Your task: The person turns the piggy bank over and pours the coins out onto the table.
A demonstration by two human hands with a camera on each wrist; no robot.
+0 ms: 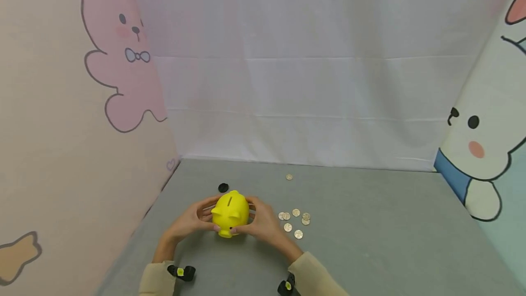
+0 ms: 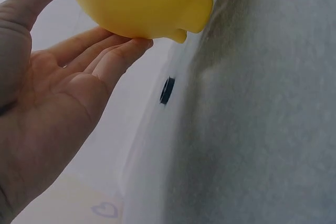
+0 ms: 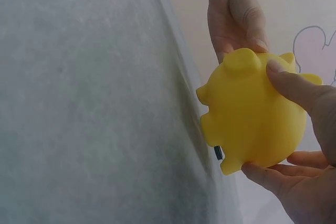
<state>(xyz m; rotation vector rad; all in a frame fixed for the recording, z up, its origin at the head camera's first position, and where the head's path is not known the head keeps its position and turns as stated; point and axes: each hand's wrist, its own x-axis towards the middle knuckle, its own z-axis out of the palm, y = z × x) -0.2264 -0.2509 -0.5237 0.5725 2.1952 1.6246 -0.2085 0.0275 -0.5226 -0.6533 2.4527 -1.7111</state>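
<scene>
Both hands hold a yellow piggy bank [image 1: 231,213] between them, its snout toward the person and the coin slot on top. My left hand [image 1: 193,219] grips its left side, thumb near the snout and fingers round the far side. On the opposite side my right hand [image 1: 265,221] grips it the same way, as the right wrist view shows with the thumb on the yellow body [image 3: 257,114]. In the left wrist view, the piggy bank's feet are close over the table. Just behind it lies a round black plug [image 1: 223,187].
Several coins [image 1: 296,213] lie in a loose group right of the right hand, and a single coin [image 1: 289,177] is farther back. The grey tabletop [image 1: 390,232] ends at a white cloth backdrop [image 1: 308,81], with a cartoon-printed wall at each side.
</scene>
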